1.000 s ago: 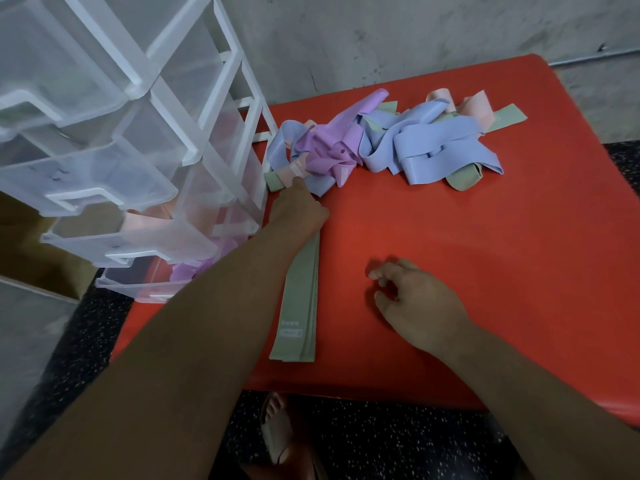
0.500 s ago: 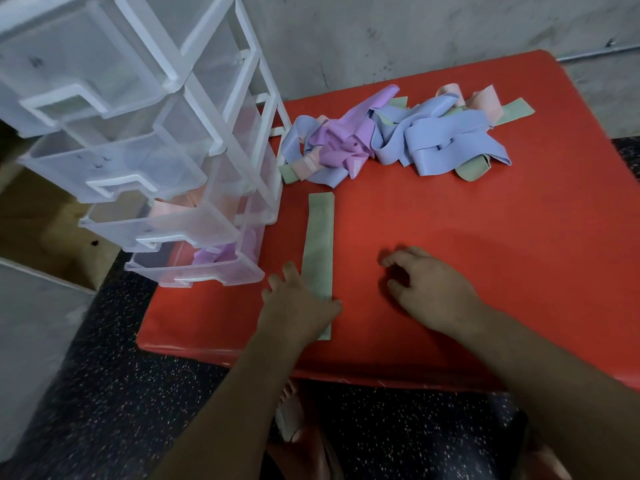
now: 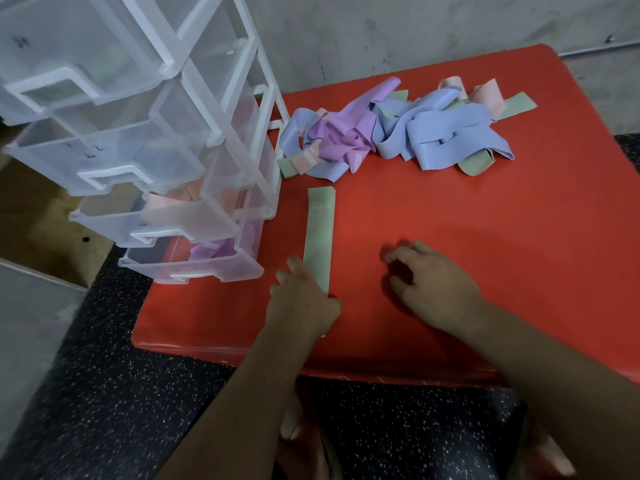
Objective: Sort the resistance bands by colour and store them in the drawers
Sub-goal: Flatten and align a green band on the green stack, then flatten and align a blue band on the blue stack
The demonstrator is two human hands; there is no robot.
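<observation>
A sage-green resistance band (image 3: 319, 233) lies flat and straight on the red table (image 3: 485, 254), running away from me. My left hand (image 3: 302, 299) rests on its near end with fingers spread, covering that end. My right hand (image 3: 433, 282) sits on the table to the right of the band, fingers loosely curled, holding nothing. A tangled pile of bands (image 3: 398, 133) in blue, purple, pink and green lies at the far side. The clear plastic drawer unit (image 3: 145, 140) stands at the left with its drawers pulled out; pink bands (image 3: 173, 199) fill one, purple bands (image 3: 211, 251) the bottom one.
The table's near edge (image 3: 311, 362) is just below my hands, with speckled dark floor beneath. A grey wall (image 3: 415, 29) backs the table. A brown box (image 3: 41, 220) stands left of the drawers. My foot shows under the table.
My left hand drew back from the pile to the near end of the green band, which now lies apart from the pile. My right hand stayed put.
</observation>
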